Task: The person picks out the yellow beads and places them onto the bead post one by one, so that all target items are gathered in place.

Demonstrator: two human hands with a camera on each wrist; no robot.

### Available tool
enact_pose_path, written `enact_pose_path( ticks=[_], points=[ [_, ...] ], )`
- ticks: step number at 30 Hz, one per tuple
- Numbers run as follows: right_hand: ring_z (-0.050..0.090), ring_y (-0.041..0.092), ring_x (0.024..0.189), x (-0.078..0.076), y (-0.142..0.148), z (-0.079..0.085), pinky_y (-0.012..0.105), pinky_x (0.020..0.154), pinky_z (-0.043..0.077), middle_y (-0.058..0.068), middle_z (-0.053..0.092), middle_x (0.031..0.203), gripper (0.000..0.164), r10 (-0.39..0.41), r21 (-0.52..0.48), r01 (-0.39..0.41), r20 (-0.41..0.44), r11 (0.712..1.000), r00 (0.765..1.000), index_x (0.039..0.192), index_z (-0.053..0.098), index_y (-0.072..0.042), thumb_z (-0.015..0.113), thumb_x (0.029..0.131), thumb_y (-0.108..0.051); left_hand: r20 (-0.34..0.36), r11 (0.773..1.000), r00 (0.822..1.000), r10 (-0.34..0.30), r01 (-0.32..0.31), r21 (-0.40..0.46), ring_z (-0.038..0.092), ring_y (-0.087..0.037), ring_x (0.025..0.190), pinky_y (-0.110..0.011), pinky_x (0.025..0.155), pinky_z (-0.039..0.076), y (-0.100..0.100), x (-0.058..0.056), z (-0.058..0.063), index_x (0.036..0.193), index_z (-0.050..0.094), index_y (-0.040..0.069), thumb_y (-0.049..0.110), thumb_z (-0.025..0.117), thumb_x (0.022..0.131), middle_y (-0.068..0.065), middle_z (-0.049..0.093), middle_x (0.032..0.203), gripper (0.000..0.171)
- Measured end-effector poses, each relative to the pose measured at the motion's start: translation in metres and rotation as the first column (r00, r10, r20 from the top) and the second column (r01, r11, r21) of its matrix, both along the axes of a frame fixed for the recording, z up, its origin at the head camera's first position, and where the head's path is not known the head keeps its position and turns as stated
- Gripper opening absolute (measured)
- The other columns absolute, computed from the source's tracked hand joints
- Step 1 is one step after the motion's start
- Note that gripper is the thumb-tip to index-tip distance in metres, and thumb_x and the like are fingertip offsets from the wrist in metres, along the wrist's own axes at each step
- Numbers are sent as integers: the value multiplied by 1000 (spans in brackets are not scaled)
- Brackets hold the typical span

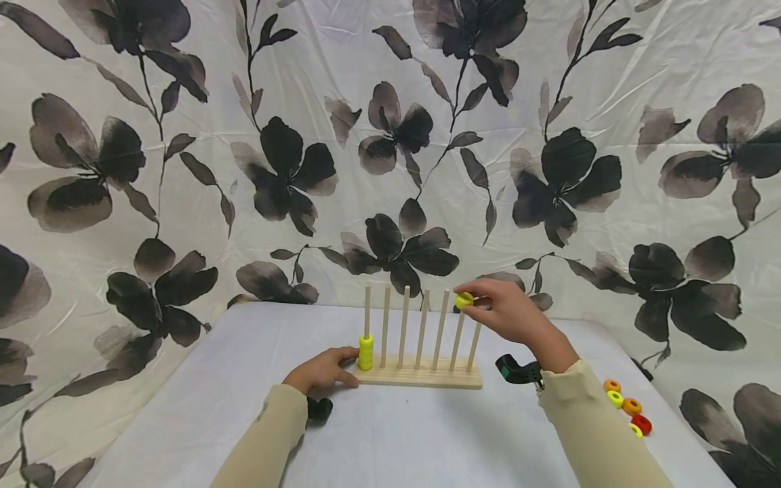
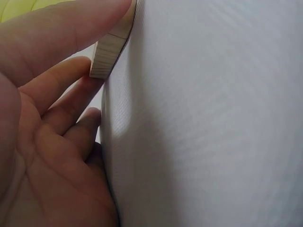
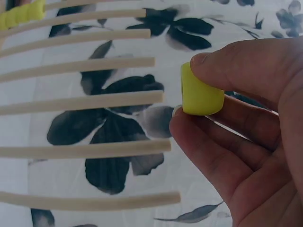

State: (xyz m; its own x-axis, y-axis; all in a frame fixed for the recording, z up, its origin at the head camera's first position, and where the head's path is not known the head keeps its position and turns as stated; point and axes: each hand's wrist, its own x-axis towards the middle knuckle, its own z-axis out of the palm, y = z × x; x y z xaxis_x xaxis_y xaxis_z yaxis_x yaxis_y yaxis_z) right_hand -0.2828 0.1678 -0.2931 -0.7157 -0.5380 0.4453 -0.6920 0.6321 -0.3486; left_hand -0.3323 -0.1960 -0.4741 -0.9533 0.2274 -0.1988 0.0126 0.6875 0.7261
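- Head view: we saw the right hand [image 1: 512, 315] raised near the tops of the dowels, pinching a yellow ring [image 1: 464, 299] between thumb and fingers, just above the sixth peg from the left of the wooden peg rack [image 1: 421, 375]
- The left hand [image 1: 322, 371] rested on the white table [image 1: 390, 440] with fingers fairly straight, touching the left end of the rack base; it held nothing
- A stack of yellow rings [image 1: 365, 352] sat low on the leftmost peg, right by the left fingertips
- Loose rings [image 1: 628, 412] in orange, yellow and red lay on the table near the right edge, well apart from the rack; a floral cloth [image 1: 183, 135] hung behind
- Left wrist view: we saw the fingers [image 2: 71, 33] lying against the corner of the rack base [image 2: 110, 52], palm relaxed, the table cloth filling the rest
- Right wrist view: thumb and forefinger gripped the yellow ring [image 3: 200, 93] just beyond the tips of the pegs [image 3: 85, 101], not on any peg; the stacked yellow rings [image 3: 21, 14] showed at the top left
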Motion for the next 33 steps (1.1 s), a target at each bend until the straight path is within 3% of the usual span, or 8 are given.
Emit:
enact_pose_path(
  ticks=[21,33],
  points=[
    [65,21,108,-11,-35,12,34,92,56,5,67,117,28,111,-66,-111,-11,992,994,119,67,-11,65,92,-11,18,1000,1000,8,-9,21,32,-37,143,-61,116,23,1,0,1,141,51,18,25,86,70,-11,44,150,80],
    [69,22,102,-18,-59,12,33,90,57,6,69,119,27,122,-97,-122,-3,988,992,119,67,-13,66,92,-12,5,1000,1000,17,-17,-1,34,-37,142,-61,115,24,1,2,2,141,52,16,26,86,70,-12,45,150,80]
  ],
)
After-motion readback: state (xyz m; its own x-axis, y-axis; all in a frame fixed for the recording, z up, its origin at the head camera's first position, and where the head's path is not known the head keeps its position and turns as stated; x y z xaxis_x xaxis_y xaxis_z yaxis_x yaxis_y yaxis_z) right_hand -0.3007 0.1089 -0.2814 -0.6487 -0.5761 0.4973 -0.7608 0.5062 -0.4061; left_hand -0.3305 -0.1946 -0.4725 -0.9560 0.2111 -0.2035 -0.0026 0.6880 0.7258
